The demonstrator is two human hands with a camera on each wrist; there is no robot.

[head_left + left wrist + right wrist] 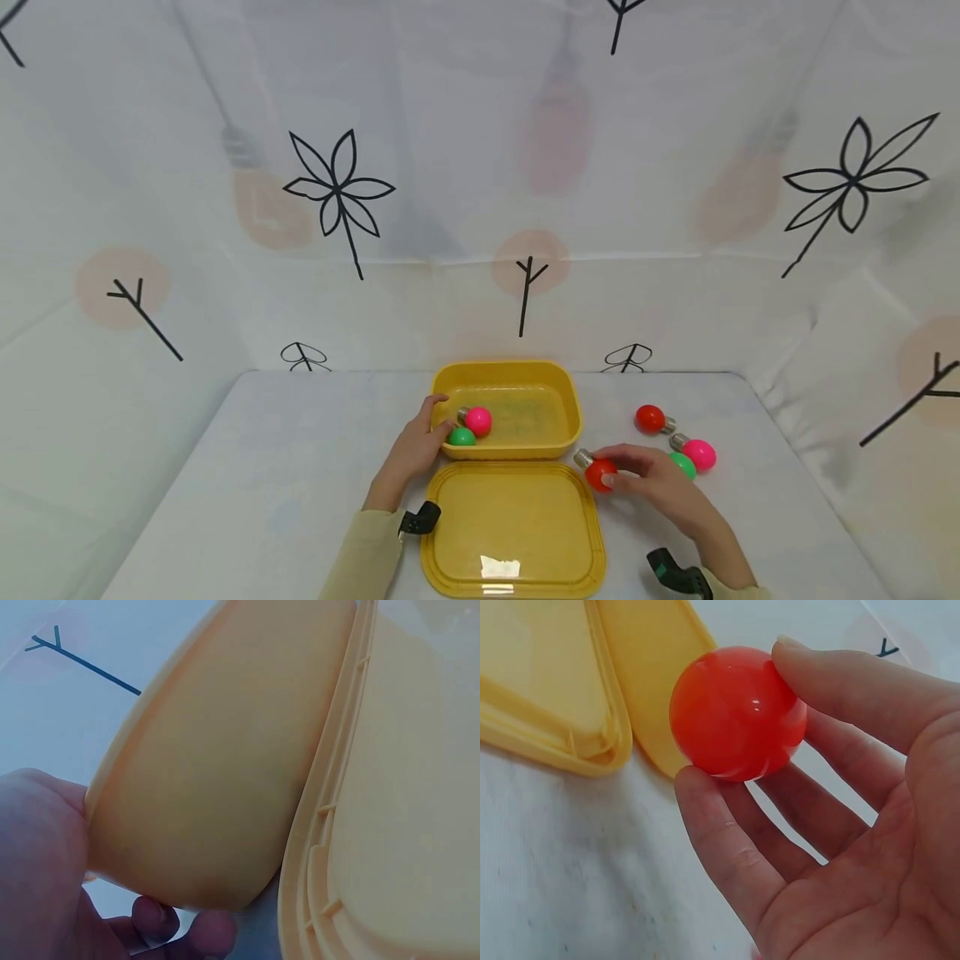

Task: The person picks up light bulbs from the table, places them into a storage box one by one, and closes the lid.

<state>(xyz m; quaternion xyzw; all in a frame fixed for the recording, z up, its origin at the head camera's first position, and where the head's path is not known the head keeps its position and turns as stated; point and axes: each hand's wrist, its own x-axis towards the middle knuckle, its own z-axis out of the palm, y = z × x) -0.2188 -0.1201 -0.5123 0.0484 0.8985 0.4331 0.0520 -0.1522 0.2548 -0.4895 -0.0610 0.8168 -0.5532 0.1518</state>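
A yellow plastic box (pixel 536 452) stands near the back, a pink light bulb (pixel 478 421) and a green light bulb (pixel 461 437) inside at its left end. My left hand (pixel 414 450) grips the box's left wall, with the thumb over the rim and curled fingers against the outside in the left wrist view. Between thumb and fingertips, my right hand (pixel 656 483) pinches a red light bulb (pixel 739 712) by its round part. In the head view its silver screw base points up and left, close to the box's front right corner.
In front of the box lies a yellow lid (pixel 513 525). Right of the box are another red bulb (pixel 650 419), a second pink bulb (pixel 700 455) and a second green bulb (pixel 683 465), partly behind my right hand. A patterned white cloth (pixel 465 317) hangs behind the table.
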